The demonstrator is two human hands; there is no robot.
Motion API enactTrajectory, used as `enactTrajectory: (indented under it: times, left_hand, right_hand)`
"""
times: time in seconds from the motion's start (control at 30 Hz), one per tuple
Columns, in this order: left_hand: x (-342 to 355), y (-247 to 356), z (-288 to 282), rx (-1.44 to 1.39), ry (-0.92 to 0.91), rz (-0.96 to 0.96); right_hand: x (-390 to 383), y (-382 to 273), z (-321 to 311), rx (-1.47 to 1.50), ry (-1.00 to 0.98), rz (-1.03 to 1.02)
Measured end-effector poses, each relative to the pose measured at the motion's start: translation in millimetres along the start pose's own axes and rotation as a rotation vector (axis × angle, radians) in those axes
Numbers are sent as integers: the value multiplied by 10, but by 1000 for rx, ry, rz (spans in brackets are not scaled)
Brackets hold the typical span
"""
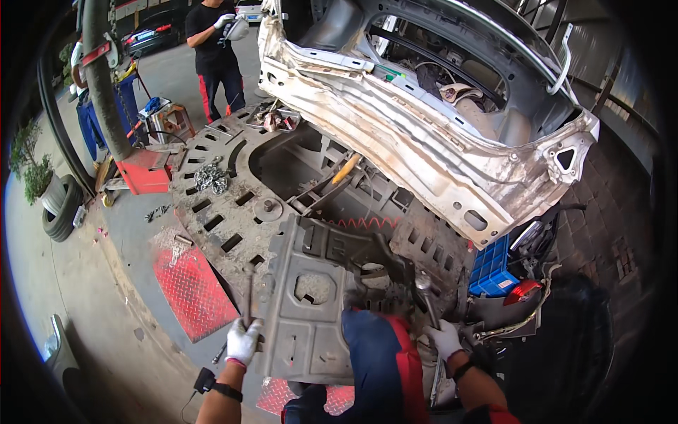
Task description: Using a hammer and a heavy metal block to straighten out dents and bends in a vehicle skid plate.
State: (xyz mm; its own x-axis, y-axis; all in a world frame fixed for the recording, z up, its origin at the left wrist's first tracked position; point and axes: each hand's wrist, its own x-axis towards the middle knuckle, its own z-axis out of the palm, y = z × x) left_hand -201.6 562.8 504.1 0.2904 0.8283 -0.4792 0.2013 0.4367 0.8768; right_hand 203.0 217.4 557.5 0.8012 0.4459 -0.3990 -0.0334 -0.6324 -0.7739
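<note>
Left hand (242, 341): white-gloved; fingers clamped round a long-handled tool (248, 300) pointing away from the body, gripped near its end, seemingly for reach; far end too blurred to identify.
Right hand (444, 339): white-gloved; fingers clamped low on a metal tool (428, 304), probably so its rounded head stays clear.
Grey panel (321, 343): lies between the hands, over the slotted platform (224, 205), likely for firm backing; a leg (381, 367) hides part of it, contact uncertain.
Car shell (417, 169): beyond the panel, edge toward the wearer, perhaps for access.
Blue crate (487, 272): right of the platform, beside a red lamp (522, 291); presumably loose parts kept aside.
Chain heap (210, 177): on the platform, left, apart from the panel.
Count: wearer's hands two; held tools two; panel one; shell one; crate one; lamp one; platform chain heap one; co-workers (207, 39) two, one partly hidden.
</note>
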Motion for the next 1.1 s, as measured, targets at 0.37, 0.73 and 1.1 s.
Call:
enactTrajectory:
  times: [0.37, 0.73, 1.1]
  left_hand:
    - [540, -821, 1992, 290, -288, -256]
    - [1332, -1046, 2883, 588, -265, -30]
    - [1598, -1470, 3197, 571, -327, -232]
  right_hand:
    - [520, -766, 787, 149, -231, -114]
    - [1653, -702, 1425, 211, -238, 179]
    - [2178, -332, 1562, 281, -146, 357]
